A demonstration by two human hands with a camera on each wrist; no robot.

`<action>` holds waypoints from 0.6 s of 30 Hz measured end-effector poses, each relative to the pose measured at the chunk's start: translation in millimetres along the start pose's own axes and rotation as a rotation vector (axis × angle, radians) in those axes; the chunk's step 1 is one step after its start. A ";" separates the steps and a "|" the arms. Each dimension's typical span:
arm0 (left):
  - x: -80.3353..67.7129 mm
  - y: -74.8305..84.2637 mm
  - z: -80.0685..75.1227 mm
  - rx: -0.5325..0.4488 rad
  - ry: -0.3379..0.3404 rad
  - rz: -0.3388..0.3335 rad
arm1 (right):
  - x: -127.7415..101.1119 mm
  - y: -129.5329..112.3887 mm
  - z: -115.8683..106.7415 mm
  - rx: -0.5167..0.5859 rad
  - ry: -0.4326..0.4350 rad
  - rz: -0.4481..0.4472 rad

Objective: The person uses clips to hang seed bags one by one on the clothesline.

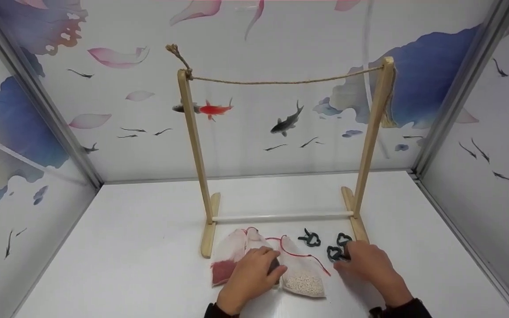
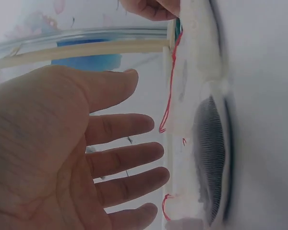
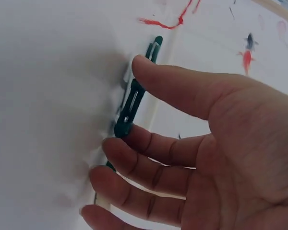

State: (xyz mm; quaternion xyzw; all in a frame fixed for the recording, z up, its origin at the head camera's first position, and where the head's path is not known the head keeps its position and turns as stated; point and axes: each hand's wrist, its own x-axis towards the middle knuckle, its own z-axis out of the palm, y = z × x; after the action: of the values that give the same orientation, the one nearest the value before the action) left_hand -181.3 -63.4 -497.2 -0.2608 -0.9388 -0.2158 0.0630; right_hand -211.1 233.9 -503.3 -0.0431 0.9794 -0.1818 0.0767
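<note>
Three drawstring mesh bags lie in a row on the white table. One holds red grains (image 1: 224, 270), another pale grains (image 1: 304, 282), and the middle one a dark filling (image 2: 212, 158). My left hand (image 1: 254, 271) hovers over the middle bag with fingers extended and apart, gripping nothing. My right hand (image 1: 367, 263) is at the dark green clips (image 1: 335, 253) on the right, its fingers bent loosely and its thumb apart from them. In the right wrist view a clip (image 3: 129, 108) lies between thumb and forefinger; firm contact is not clear.
Behind the bags stands a wooden frame (image 1: 371, 137) with a rope (image 1: 281, 82) strung across its top and a white bar (image 1: 281, 217) low down. Another green clip (image 1: 311, 238) lies between the bags and the right hand. Printed panels (image 1: 245, 150) enclose the table.
</note>
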 end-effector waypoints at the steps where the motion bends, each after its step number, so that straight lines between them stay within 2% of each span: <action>1: 2.2 1.0 -0.5 -0.013 0.017 0.001 | -0.5 -0.7 -2.1 0.006 -0.006 -0.003; 6: 13.8 6.9 -2.7 -0.064 0.082 0.010 | -4.0 -8.5 -13.4 0.038 0.020 -0.093; 9: 21.9 9.2 -1.6 -0.073 0.116 -0.028 | -7.9 -14.6 -18.7 0.065 0.072 -0.181; 13: 30.9 10.4 9.4 -0.069 0.180 -0.153 | -15.0 -19.5 -24.3 0.072 0.142 -0.259; 18: 32.8 12.2 28.8 0.002 0.173 -0.329 | -20.8 -21.3 -26.9 0.049 0.263 -0.384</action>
State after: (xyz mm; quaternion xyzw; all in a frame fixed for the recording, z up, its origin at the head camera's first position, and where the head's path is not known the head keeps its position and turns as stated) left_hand -203.3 -26.2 -511.0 -0.0843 -0.9601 -0.2440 0.1079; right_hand -193.9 225.9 -467.9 -0.2026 0.9501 -0.2206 -0.0867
